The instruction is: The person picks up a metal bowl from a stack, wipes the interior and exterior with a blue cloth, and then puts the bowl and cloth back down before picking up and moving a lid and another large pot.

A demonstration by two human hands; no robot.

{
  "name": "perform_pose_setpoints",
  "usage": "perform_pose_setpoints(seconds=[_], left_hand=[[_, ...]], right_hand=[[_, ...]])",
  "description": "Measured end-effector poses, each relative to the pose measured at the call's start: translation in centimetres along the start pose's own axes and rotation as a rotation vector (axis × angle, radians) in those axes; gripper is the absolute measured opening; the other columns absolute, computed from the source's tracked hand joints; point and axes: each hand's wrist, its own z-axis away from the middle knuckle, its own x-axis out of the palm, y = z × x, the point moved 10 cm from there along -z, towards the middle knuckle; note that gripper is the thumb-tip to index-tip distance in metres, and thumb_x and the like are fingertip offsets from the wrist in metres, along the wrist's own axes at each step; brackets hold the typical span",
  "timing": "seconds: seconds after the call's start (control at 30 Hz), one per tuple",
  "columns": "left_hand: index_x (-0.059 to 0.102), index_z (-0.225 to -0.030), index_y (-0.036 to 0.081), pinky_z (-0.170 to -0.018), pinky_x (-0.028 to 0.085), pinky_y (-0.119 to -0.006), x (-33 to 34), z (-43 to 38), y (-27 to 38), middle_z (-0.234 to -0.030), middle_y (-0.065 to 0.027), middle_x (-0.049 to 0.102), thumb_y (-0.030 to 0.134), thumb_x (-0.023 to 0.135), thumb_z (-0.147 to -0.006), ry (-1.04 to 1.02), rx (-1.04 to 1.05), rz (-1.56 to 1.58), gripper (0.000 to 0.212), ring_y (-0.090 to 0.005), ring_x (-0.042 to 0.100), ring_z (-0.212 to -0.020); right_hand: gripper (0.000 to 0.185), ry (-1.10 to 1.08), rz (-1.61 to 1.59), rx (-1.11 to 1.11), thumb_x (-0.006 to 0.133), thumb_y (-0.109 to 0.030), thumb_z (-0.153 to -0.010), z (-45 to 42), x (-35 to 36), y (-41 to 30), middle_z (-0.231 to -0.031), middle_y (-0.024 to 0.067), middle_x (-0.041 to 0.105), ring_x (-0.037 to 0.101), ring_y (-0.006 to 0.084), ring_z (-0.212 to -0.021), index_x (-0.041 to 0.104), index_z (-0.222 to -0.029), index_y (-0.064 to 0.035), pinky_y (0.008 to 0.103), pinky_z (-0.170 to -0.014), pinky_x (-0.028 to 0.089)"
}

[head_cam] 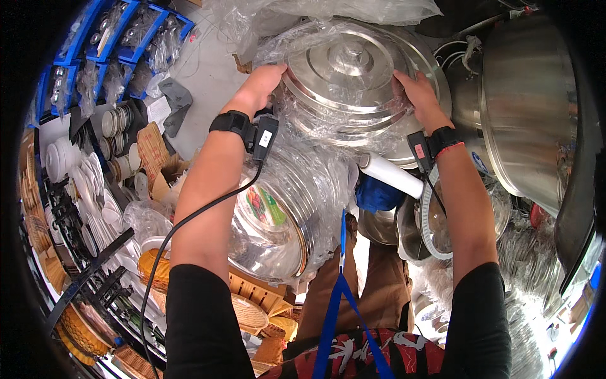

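My left hand (261,87) grips the left rim of a round stainless steel lid (326,80) with a knob on top. At its opposite edge, my right hand (419,94) has fingers and thumb pressed on the rim. Clear plastic film wraps this lid and the other round metal pieces stacked under it. A larger metal lid (439,78) lies beneath, its edge showing to the right. Nearer my body, a stack of shiny steel basins (262,251) in plastic stands tilted, with a printed label inside the front one.
A white roll (390,175) lies by a blue bundle (378,193) below my right hand. Large steel pots (530,104) stand on the right. Left are blue bins (111,35) of wrapped goods, shelved white dishes (61,158) and wicker baskets (246,312). Plastic sheeting (350,9) hangs beyond the lid.
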Motion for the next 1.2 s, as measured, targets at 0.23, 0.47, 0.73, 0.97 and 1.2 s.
perform_pose_setpoints(seconds=[0.23,0.47,0.73,0.97,1.2], left_hand=[[0.046,-0.118,-0.009,-0.092,0.036,-0.037,-1.9,1.0,2.6,-0.123,-0.0206,0.048,0.025,0.06,-0.079,0.159,0.114,-0.371,0.053,-0.0296,0.046,-0.11],[0.042,-0.127,0.005,-0.093,0.029,-0.052,-0.3,3.7,4.4,-0.134,-0.016,0.038,0.037,0.061,-0.076,-0.044,0.074,-0.368,0.063,-0.0313,0.034,-0.123],[0.054,-0.111,0.005,-0.087,0.038,-0.033,-1.5,14.7,13.8,-0.108,-0.0065,0.056,0.033,0.058,-0.081,0.187,0.479,-0.63,0.04,-0.0181,0.049,-0.102],[0.053,-0.113,0.001,-0.082,0.043,-0.032,17.6,24.8,8.8,-0.103,-0.0061,0.06,0.026,0.059,-0.084,-0.553,0.578,-0.764,0.039,-0.0193,0.057,-0.094],[0.053,-0.11,0.0,-0.087,0.042,-0.039,31.7,23.7,1.7,-0.107,-0.0155,0.056,0.015,0.064,-0.07,-0.387,0.952,-1.266,0.045,-0.0326,0.052,-0.102]], right_hand=[[0.084,-0.078,0.076,-0.061,0.067,-0.035,-0.075,3.4,0.5,-4.1,-0.118,0.0175,0.05,0.056,0.0233,-0.096,0.023,-0.137,-0.0008,0.0306,-0.077,0.046],[0.07,0.121,0.263,-0.214,0.058,-0.047,-0.079,2.7,-3.4,-4.0,-0.129,0.014,0.045,0.042,0.0242,-0.117,0.035,-0.134,-0.0103,0.0409,-0.089,0.04],[0.041,-0.051,0.007,-0.169,0.052,-0.033,-0.087,12.0,-13.3,0.4,-0.114,0.0066,0.056,0.052,0.0173,-0.104,0.053,-0.118,-0.0063,0.031,-0.084,0.043],[0.041,0.345,0.401,0.109,0.06,-0.022,-0.079,23.5,-27.4,14.3,-0.106,0.0187,0.06,0.057,0.027,-0.101,0.056,-0.11,0.0026,0.0316,-0.087,0.042],[0.064,0.608,0.036,0.436,0.064,-0.038,-0.076,28.3,-34.4,42.4,-0.111,0.0125,0.056,0.055,0.0252,-0.096,0.044,-0.124,-0.0007,0.0334,-0.08,0.044]])
